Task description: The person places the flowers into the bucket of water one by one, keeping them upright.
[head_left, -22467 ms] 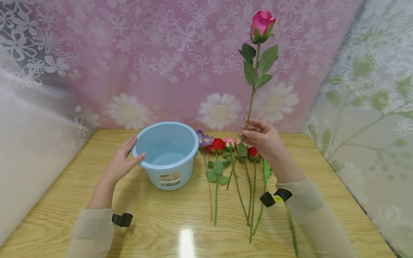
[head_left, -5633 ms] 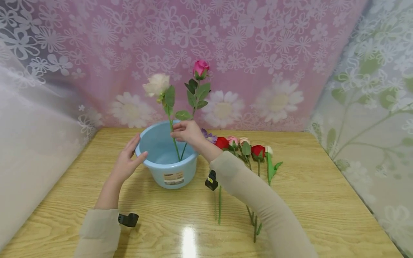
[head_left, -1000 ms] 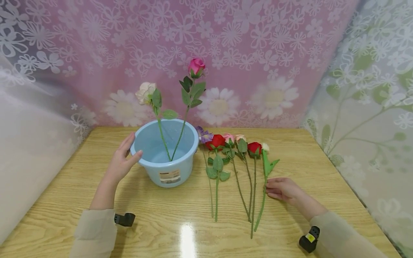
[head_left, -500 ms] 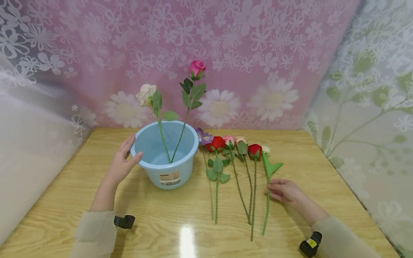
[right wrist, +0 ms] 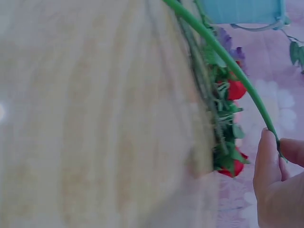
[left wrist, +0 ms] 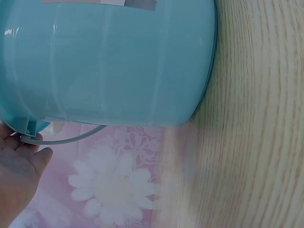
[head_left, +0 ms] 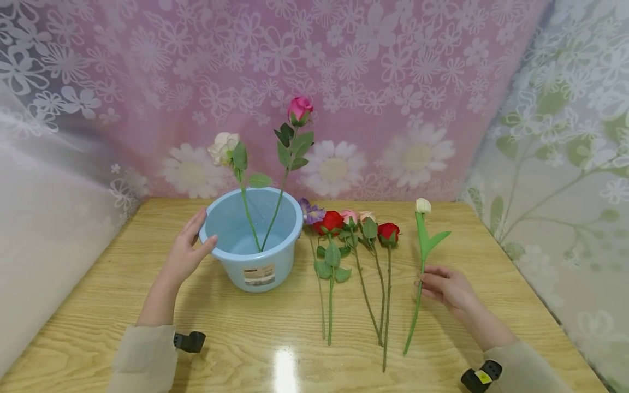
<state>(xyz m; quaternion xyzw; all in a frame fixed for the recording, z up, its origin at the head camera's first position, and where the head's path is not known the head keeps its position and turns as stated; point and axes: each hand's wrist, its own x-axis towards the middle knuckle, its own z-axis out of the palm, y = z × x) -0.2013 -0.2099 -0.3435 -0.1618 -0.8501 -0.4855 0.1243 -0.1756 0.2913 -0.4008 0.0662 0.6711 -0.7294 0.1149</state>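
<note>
My right hand [head_left: 452, 289] pinches a white tulip [head_left: 423, 240] by its green stem, between thumb and fingers; the bloom points away. In the right wrist view, the tulip's stem [right wrist: 228, 59] runs to the fingertips of the right hand [right wrist: 280, 183]. My left hand [head_left: 185, 248] holds the rim of a light blue bucket [head_left: 231, 267] at its left side. The left wrist view has the left hand [left wrist: 19, 175] by the bucket's handle [left wrist: 66, 141]. Leaning inside the bucket are a cream-white flower [head_left: 225, 147] and a hot-pink rose [head_left: 300, 109].
Between bucket and right hand lie a purple flower [head_left: 312, 212], a red rose [head_left: 328, 222], a pink flower [head_left: 349, 217], a peach flower [head_left: 366, 217] and another red rose [head_left: 389, 233], stems toward me. Floral curtains stand behind the wooden table [head_left: 236, 344] and at its sides.
Over the last second my right hand has moved the tulip rightward and up, away from the row of flowers. Earlier, the hot-pink rose and cream-white flower went into the bucket. My left hand stays.
</note>
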